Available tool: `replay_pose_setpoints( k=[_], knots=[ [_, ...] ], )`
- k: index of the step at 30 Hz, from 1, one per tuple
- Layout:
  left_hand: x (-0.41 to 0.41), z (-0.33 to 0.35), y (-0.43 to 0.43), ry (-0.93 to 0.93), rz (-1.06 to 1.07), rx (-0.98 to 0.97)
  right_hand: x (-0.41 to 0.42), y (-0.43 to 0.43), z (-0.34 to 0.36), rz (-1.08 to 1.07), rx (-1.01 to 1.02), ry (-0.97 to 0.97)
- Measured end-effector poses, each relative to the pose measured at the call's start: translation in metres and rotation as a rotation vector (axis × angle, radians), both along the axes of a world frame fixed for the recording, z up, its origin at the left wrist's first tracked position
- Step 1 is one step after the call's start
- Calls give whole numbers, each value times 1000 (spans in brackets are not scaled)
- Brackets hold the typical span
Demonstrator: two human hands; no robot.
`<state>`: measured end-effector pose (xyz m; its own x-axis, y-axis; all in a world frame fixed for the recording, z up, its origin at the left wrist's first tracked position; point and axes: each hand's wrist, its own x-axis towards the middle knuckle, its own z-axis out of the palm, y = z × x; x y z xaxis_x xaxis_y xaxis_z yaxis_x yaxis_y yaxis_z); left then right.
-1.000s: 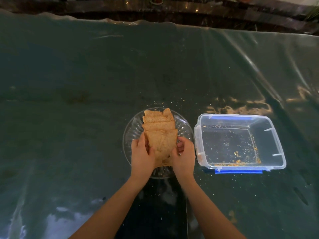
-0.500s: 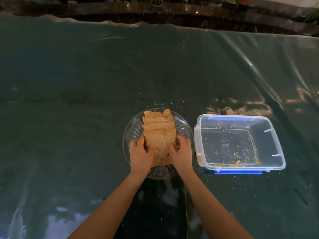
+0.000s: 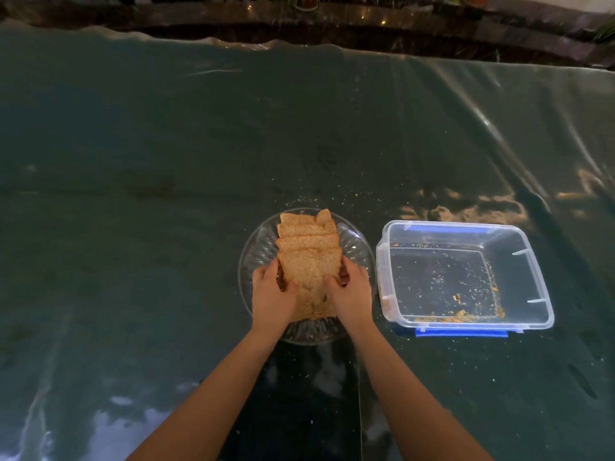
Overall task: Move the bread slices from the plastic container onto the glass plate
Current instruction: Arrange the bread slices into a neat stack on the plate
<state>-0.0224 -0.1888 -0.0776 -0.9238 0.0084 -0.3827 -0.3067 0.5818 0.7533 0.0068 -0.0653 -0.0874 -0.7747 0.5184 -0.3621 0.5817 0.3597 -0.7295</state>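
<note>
Head view, single frame. Dark surface (image 3: 166, 194) under glossy clear sheeting, crumbs scattered near the centre. Plastic container (image 3: 519, 247) to the right: clear, blue clips, holds only crumbs, no slices left in it. Glass plate (image 3: 258, 242) just beside it on the left, ribbed rim. Bread slices (image 3: 307, 241) lie on the plate as a fanned, overlapping row running away from the person; the nearest slices are between the hands. Judgement: bread is light, soft, crumbly; it will dent or tear under a pinch, so hold by the crust edges on both flanks with light, even pressure. Left hand (image 3: 273, 296) and right hand (image 3: 351, 292) both curl inward, fingers closed against opposite sides of the near slices, thumbs on top. Forearms converge from the bottom edge, wrists low over the plate rim
</note>
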Motion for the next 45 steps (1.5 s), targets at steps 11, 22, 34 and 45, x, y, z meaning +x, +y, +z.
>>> replay_pose_setpoints(
  k=[11,22,34,45],
  knots=[
    [3,1,-1,32,24,26,11,-6,-1,-45,-9,67],
    [15,3,-1,6,45,49,14,-5,-2,-62,-20,68],
    [-5,-2,-2,-81,-18,68,-10,5,-7,29,-49,-6],
    [5,-3,-4,36,11,47,-2,1,-12,-32,-96,19]
  ],
)
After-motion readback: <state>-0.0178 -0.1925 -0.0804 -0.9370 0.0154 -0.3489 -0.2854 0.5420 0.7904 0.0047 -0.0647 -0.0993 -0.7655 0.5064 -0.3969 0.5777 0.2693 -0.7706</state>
